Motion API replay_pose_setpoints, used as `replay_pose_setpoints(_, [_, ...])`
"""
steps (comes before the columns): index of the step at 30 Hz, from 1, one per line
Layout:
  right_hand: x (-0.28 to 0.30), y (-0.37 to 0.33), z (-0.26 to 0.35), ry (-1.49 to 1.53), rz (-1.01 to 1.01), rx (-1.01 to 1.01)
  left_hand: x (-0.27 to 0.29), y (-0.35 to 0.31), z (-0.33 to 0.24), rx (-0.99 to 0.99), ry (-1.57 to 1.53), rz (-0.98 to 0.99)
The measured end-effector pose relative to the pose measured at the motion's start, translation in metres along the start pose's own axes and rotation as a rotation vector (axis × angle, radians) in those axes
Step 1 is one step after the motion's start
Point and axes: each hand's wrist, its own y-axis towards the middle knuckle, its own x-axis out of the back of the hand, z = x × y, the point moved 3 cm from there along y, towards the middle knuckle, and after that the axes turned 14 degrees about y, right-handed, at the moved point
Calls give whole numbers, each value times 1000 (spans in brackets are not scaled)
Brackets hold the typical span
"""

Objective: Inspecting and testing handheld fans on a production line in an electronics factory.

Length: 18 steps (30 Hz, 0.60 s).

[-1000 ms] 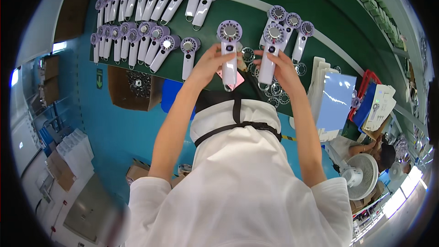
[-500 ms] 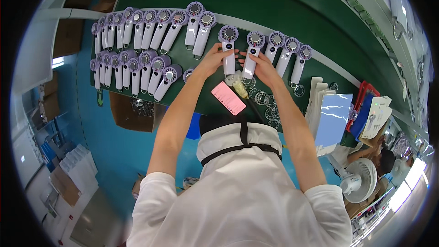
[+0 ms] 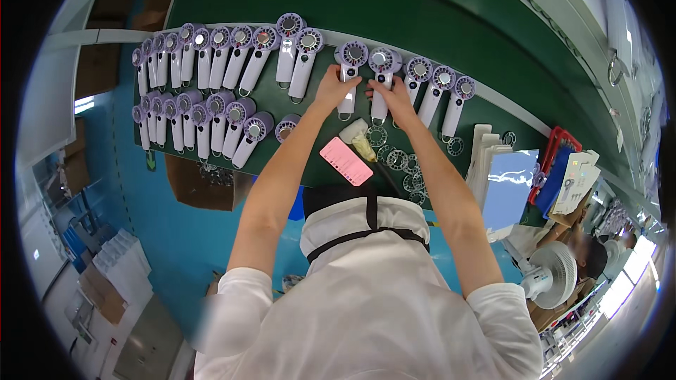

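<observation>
Left hand (image 3: pixel 332 89) fingers closed on one handheld fan (image 3: pixel 349 70); right hand (image 3: pixel 393 98) grips another fan (image 3: pixel 380 77); pink card (image 3: pixel 346 160), brush (image 3: pixel 359 139) and grille rings (image 3: pixel 398 159) just below on worktop (image 3: pixel 493 35).

Both hands moved up from the pink card (image 3: pixel 346 160); left hand (image 3: pixel 331 88) and right hand (image 3: pixel 391 96) now set two handheld fans (image 3: pixel 350 70) into the far row.

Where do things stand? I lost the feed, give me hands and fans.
Left hand on one handheld fan, right hand on the neighbouring fan. Both lie flat on the green table. Pink card and brush lie nearer.
</observation>
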Motion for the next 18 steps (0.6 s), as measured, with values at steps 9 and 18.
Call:
replay_pose_setpoints(9, [-10,4,7,-804,-361,395,-5,-4,-13,-82,195,-316])
replay_pose_setpoints(18, [-18,-16,32,-1369,-291,188,-28,-12,-29,-98,265,-379])
